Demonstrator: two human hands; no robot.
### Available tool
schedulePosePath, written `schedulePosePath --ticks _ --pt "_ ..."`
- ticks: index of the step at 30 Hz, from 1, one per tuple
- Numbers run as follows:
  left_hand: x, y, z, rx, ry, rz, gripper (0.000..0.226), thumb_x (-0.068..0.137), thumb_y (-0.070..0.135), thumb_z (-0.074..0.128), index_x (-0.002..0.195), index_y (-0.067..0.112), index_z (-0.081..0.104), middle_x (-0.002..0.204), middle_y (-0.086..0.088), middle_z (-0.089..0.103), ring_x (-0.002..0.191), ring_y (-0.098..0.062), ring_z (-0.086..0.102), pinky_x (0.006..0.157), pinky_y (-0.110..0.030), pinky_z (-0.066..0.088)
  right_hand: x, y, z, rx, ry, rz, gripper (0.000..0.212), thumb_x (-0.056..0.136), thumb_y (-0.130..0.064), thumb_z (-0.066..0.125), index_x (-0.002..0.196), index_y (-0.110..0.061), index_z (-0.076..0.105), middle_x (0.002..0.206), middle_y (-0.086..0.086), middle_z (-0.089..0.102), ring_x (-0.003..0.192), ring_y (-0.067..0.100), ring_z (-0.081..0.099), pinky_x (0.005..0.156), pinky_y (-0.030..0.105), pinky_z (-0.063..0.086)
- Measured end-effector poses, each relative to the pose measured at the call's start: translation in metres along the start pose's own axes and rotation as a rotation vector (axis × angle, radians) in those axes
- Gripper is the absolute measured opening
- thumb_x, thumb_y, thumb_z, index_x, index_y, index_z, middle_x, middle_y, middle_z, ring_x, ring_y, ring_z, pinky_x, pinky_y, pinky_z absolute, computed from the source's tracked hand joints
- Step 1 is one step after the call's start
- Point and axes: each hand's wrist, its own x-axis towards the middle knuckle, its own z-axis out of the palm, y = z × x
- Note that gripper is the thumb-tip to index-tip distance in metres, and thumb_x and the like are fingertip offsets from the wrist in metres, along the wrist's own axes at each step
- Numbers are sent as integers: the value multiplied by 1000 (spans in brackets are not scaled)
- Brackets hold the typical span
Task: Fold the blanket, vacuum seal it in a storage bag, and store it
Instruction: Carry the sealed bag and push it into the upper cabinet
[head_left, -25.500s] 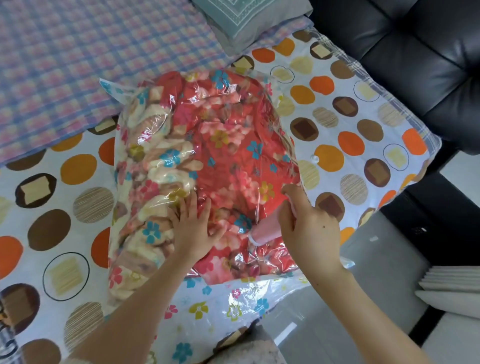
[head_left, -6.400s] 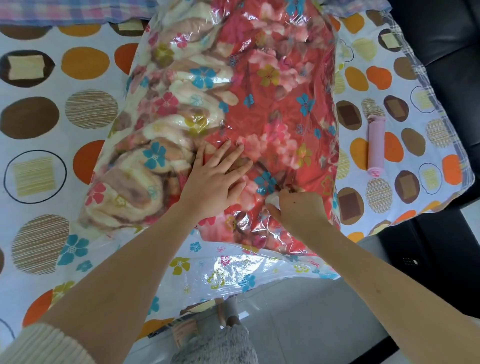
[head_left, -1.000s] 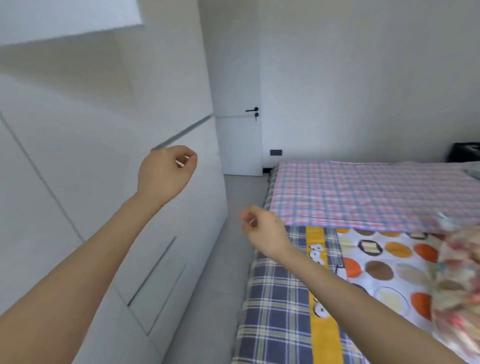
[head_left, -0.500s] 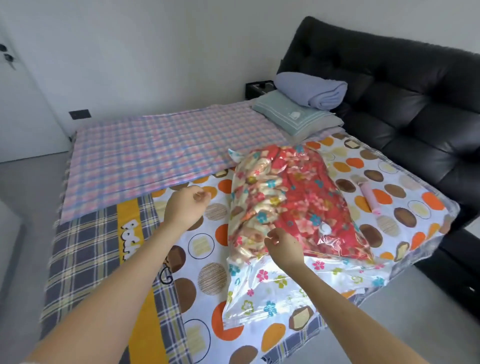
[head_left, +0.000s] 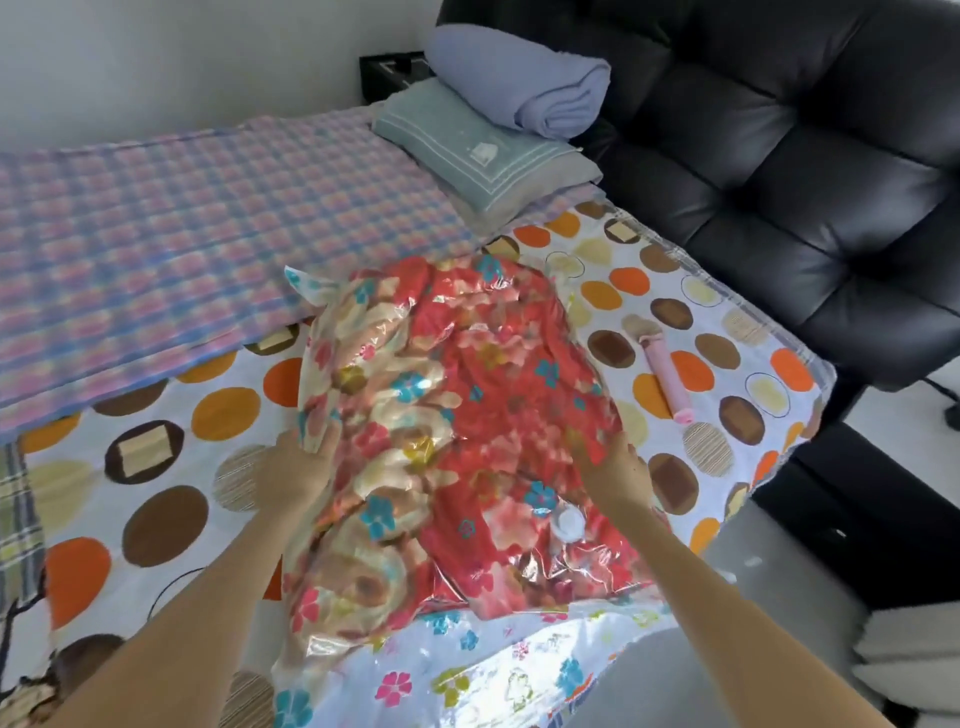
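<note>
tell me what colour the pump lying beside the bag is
Pale pink. The pump shows best in the head view, lying on the spotted sheet.
</note>
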Motion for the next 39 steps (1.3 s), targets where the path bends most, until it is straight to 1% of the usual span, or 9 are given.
schedulePosePath --ticks 5,9,13,18,21,25,31,36,39 --pt "59 -19 67 -76 100 -63 112 62 89 27 138 7 37 136 -19 46 124 -39 43 104 -45 32 101 31 28 26 -30 76 84 84 -68 44 140 -7 32 136 21 45 124 41 41 103 49 34" --pt "84 -23 99 -208 127 -176 66 91 55 42 139 11 38 137 -19 45 123 -36 44 89 -32 33 159 46 51 177 -79 110 96 77 -77 43 147 -16 20 145 18 37 130 40 37 107 50 30" --pt "128 -51 113 -337 119 -266 99 67 90 30 139 23 39 141 -12 43 128 -34 41 109 -46 28 201 50 60 311 -150 124 116 56 -91 39 149 -26 15 147 12 37 130 36 40 108 50 30" --pt "193 -133 144 -435 70 -480 109 46 101 31 129 32 48 134 -3 54 120 -28 51 104 -49 35 214 56 71 268 -123 111 108 58 -90 35 144 -26 28 136 8 51 122 35 48 102 46 35" --pt "137 -61 125 -325 129 -490 118 48 102 22 120 17 58 123 -13 59 111 -38 54 99 -51 39 213 57 73 178 -46 60 88 73 -84 35 126 -15 49 116 12 63 107 35 57 91 44 42" --pt "82 -20 112 -204 215 -468 117 62 95 15 113 -1 59 114 -25 59 102 -40 54 83 -43 39 205 53 63 137 50 -26 55 95 -54 38 102 -4 59 99 18 65 94 37 58 73 36 37" --pt "-8 -36 96 -287 251 -498 98 66 91 23 92 4 59 83 -11 59 70 -25 51 67 -37 40 163 53 38 123 162 -146 56 97 -47 38 90 3 61 92 26 64 89 41 58 68 32 31" --pt "-101 -64 51 -345 319 -526 89 71 86 29 93 6 61 85 -12 60 78 -29 53 70 -38 38 87 45 17 162 141 -214 56 97 -45 41 87 6 61 89 27 64 86 41 58 69 37 36" --pt "-164 -85 4 -311 356 -497 66 78 78 29 71 16 46 64 -5 44 67 -25 45 67 -39 37 27 41 8 187 103 -248 57 97 -46 41 86 6 60 89 28 63 85 42 58 66 37 35"
